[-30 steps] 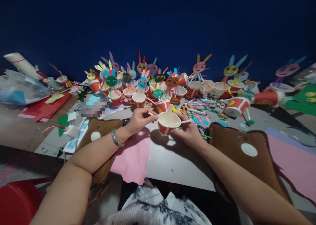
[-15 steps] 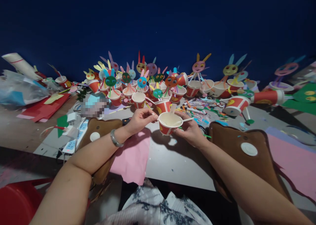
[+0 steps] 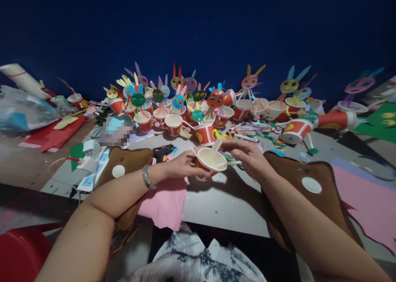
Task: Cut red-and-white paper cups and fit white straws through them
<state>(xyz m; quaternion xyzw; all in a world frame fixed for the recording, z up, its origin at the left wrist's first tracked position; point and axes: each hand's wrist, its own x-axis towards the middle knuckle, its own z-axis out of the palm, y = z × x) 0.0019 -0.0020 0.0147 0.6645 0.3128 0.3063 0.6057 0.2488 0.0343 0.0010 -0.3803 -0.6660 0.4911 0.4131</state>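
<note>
A red and white paper cup (image 3: 204, 173) is held above the white table, its opening facing up. Pale strips (image 3: 217, 147) stand up inside it, and thin white sticks project at its sides. My left hand (image 3: 185, 165) grips the cup's left side, thumb across the front. At the cup's right, my right hand (image 3: 246, 155) is curled close to the stick, its fingertips partly hidden behind the cup and strips; whether it grips anything is unclear. Pink paper (image 3: 168, 203) lies below my left wrist.
Behind stand several cups with paper rabbit faces (image 3: 178, 102). A black glue gun (image 3: 163, 152) lies beyond my left wrist. Brown cushions (image 3: 305, 203) flank the work area. Paper scraps (image 3: 256, 135) lie behind my right hand; a power strip (image 3: 89, 181) is at left.
My left hand has moved from the cup's rim to wrap round its side. My right hand has shifted up and right, and the cup sits slightly lower and more left. The glue gun shows more.
</note>
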